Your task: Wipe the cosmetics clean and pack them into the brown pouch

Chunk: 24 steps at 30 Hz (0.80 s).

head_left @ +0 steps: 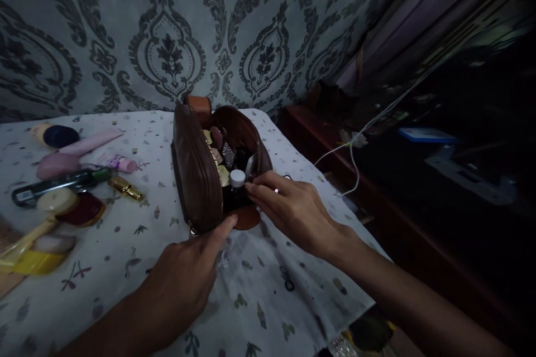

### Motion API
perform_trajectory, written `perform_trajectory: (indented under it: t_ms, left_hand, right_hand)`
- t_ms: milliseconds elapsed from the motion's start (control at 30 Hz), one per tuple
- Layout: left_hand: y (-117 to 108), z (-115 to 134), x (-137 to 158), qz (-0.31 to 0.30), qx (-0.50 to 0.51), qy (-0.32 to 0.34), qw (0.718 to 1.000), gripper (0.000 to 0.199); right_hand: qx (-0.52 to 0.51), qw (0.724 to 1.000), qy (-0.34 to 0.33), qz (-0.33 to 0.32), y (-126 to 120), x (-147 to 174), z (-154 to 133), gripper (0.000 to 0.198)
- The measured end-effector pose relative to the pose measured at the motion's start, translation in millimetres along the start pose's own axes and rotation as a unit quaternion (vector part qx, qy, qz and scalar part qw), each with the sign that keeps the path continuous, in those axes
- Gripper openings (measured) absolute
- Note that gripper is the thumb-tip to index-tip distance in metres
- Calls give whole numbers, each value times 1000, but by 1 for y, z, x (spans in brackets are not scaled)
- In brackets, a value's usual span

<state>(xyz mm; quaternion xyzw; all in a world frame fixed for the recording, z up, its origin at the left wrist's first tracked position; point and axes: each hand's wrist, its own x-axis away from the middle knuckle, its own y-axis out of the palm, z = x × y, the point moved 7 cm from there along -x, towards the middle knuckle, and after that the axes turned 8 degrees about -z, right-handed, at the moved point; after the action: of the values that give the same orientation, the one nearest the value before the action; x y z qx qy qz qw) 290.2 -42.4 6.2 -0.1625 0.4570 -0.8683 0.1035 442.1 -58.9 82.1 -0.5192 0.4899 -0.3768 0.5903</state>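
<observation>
A brown zippered bag (pixel 196 178) stands unzipped on the cloth-covered surface. Inside it are several small items, among them a glittery piece (pixel 228 155) and pale yellow pieces (pixel 223 175). A small bottle with a white cap (pixel 237 178) is upright near the bag's front end. The pinched fingertips of my right hand (pixel 293 209) are at this bottle, beside the bag's right rim. My left hand (pixel 180 273) has one finger stretched out, its tip touching the bag's front end by a brown leather flap (pixel 248 218). Its other fingers are mostly hidden.
To the left lie a dark green bottle (pixel 62 185), a pink tube (pixel 92 141), a gold tube (pixel 126 188), a dark red bottle (pixel 81 209) and a yellow-banded item (pixel 39 262). Patterned fabric (pixel 167 56) rises behind. A white cable (pixel 355 164) hangs right.
</observation>
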Motion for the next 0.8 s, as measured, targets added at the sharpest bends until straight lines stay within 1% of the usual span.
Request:
perform_trajectory:
  t_ms: [133, 333, 400, 600, 700, 800]
  left_hand:
    - [-1, 0, -1, 0, 2, -5, 1000, 82]
    - [6, -4, 0, 29, -10, -8, 1000, 82]
    - [7, -6, 0, 36, -18, -9, 999, 84]
    - [2, -2, 1, -3, 6, -7, 1000, 88]
    - [-3, 0, 1, 10, 26, 1, 1000, 89]
    - [-3, 1, 1, 26, 55, 17, 998, 90]
  right_hand:
    - [38, 999, -3, -14, -3, -1, 0, 25]
    - [62, 993, -23, -100, -8, -8, -1, 24]
    - [64, 991, -30, -118, -10, -9, -2, 23]
    - [63, 988, -47, -133, -13, -11, -1, 28]
    - [55, 986, -62, -147, -10, -14, 0, 31]
    - [13, 987, -74, -139, -11, -17, 2, 33]
